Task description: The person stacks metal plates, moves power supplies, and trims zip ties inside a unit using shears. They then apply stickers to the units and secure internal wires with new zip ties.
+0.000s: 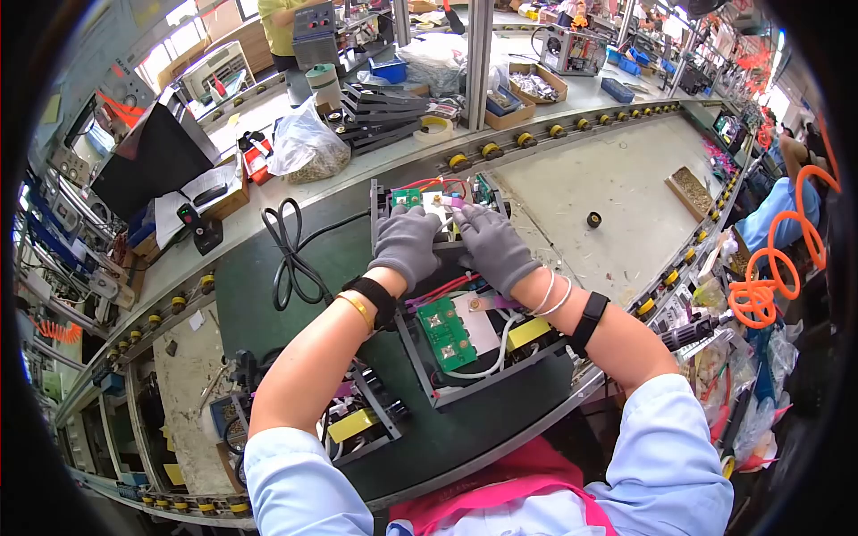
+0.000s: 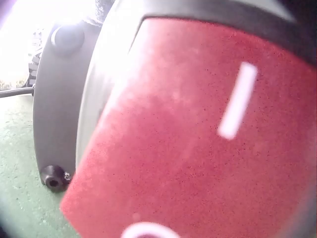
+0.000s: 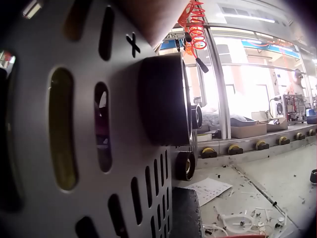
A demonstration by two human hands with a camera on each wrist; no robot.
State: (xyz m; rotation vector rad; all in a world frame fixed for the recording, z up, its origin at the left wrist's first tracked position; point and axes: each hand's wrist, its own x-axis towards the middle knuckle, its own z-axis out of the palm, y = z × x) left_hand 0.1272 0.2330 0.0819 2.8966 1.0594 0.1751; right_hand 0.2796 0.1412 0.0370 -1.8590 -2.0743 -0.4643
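Observation:
Both hands wear grey gloves and reach over the far open metal-framed electronic unit point(image 1: 375, 214). My left hand point(image 1: 405, 246) lies at its left side, fingers stretched forward beside a green circuit board point(image 1: 407, 197). My right hand point(image 1: 492, 246) has its fingertips at a purple-pink piece point(image 1: 458, 202); I cannot tell whether they pinch it. Nearer stands a second open unit with a green board point(image 1: 447, 335), a light plate and a yellow block point(image 1: 529, 332). A red rocker switch point(image 2: 193, 119) fills the left wrist view. The right wrist view shows a slotted metal panel point(image 3: 81, 124) with round black feet.
A third unit point(image 1: 357, 424) sits at the lower left of the green mat point(image 1: 259, 335). A black cable point(image 1: 290, 255) loops left of the far unit. Rollers point(image 1: 492, 150) line the bench edges; a small black wheel point(image 1: 593, 219) lies to the right.

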